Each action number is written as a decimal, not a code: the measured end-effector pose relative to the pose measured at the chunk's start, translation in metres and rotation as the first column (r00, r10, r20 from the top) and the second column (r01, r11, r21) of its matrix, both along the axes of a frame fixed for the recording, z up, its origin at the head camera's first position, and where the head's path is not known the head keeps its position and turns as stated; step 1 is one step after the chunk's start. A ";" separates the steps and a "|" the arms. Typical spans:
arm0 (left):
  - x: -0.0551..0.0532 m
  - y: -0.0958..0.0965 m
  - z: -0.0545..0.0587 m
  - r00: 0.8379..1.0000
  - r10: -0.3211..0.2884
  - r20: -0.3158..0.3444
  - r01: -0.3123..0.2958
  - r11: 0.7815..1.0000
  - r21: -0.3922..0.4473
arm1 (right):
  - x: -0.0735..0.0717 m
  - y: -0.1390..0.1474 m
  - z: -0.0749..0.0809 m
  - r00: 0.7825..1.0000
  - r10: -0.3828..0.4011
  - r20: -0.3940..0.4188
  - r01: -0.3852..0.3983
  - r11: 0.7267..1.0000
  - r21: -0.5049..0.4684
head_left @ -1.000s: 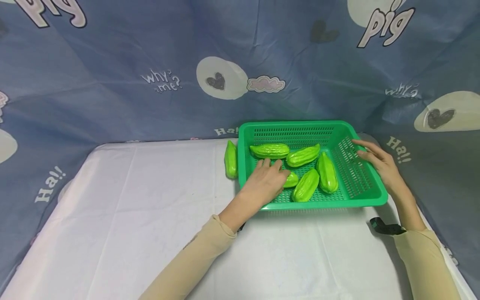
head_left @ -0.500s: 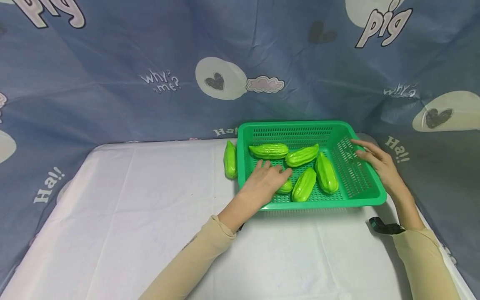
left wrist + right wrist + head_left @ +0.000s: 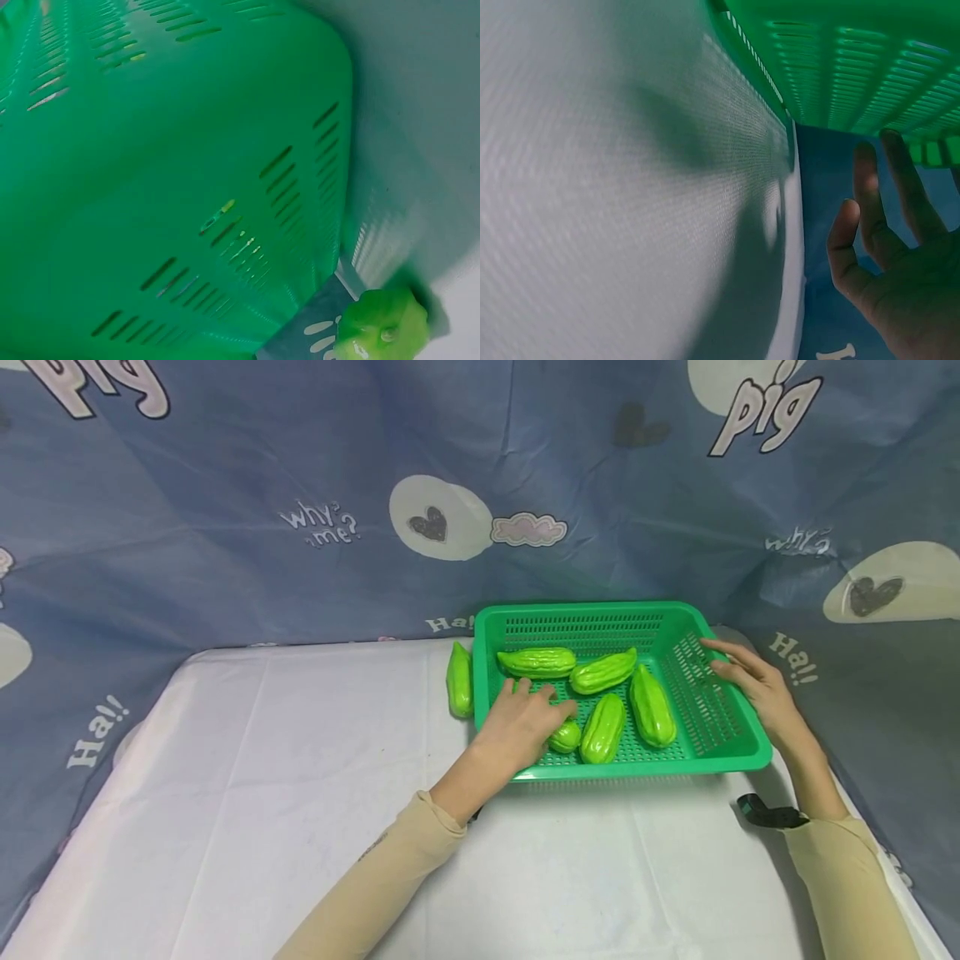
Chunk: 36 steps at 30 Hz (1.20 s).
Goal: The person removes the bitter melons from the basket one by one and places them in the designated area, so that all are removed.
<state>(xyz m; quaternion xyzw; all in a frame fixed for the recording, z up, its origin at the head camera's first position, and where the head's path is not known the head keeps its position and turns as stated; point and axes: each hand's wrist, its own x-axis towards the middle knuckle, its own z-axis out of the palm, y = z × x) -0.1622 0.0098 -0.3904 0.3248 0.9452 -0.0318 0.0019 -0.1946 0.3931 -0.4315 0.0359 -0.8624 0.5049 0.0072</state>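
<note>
Inside the green plastic basket, my left hand curls its fingers over a bitter melon; only that melon's near end shows. Beside it lies another bitter melon, with a further bitter melon to its right. Along the far side are two more, a bitter melon and a bitter melon. My right hand rests on the basket's right rim, thumb and forefinger over the edge. In the right wrist view its other fingers extend, fairly straight, by the outer wall.
One bitter melon lies outside the basket, against its left wall; its end also shows in the left wrist view. A white cloth covers the table. Behind the basket hangs a printed blue cloth.
My left hand has moved slightly left and toward me, and the bitter melon under it has shifted the same way. The melon beside it has shifted slightly left. My right hand has stayed on the rim.
</note>
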 end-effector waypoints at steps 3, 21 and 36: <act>-0.001 -0.001 0.001 1.000 0.017 -0.006 -0.017 1.000 -0.020 | 0.000 0.000 0.000 1.000 0.001 0.000 -0.001 1.000 -0.012; -0.001 0.000 0.001 0.999 0.031 -0.017 -0.031 0.999 -0.010 | 0.000 0.001 0.002 1.000 0.007 -0.013 -0.007 1.000 -0.006; 0.000 -0.001 -0.002 0.998 0.068 0.014 -0.067 0.996 -0.053 | 0.000 0.003 -0.002 1.000 0.011 -0.005 -0.011 1.000 -0.012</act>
